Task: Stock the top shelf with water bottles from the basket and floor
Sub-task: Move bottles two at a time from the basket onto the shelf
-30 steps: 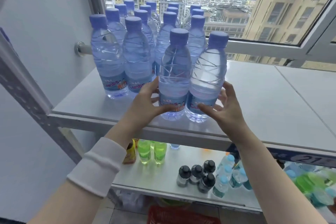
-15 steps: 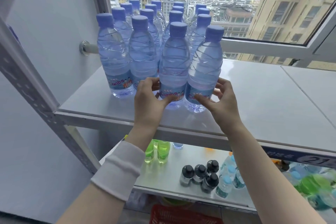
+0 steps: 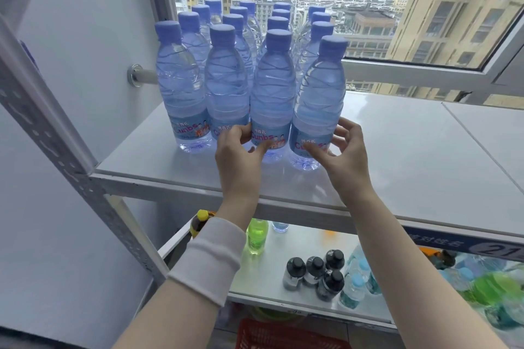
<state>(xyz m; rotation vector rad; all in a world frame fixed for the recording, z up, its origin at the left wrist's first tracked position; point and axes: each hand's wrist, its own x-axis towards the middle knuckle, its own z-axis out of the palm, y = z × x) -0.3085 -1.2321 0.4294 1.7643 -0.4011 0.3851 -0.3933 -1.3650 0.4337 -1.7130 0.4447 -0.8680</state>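
Observation:
Several clear water bottles with purple caps stand in rows on the white top shelf (image 3: 411, 164), by the window. Two of them stand at the front right of the group. My left hand (image 3: 238, 150) grips the label of the left one (image 3: 270, 93), thumb on its front. My right hand (image 3: 341, 150) holds the base of the right one (image 3: 320, 99), thumb on the label and fingers round its right side. Both bottles stand upright on the shelf, in line with the two front bottles (image 3: 181, 85) to their left. A red basket (image 3: 283, 334) shows at the bottom edge, contents hidden.
The shelf's perforated metal upright (image 3: 56, 150) slants down at the left. The lower shelf (image 3: 272, 272) carries green bottles (image 3: 256, 238), black-capped small bottles (image 3: 314, 269) and blue-capped ones (image 3: 357, 283). A window frame (image 3: 411, 69) runs behind the top shelf.
Both hands have slid the two front bottles back from the shelf's front edge, into line with the front row. The view has shifted left and nearer.

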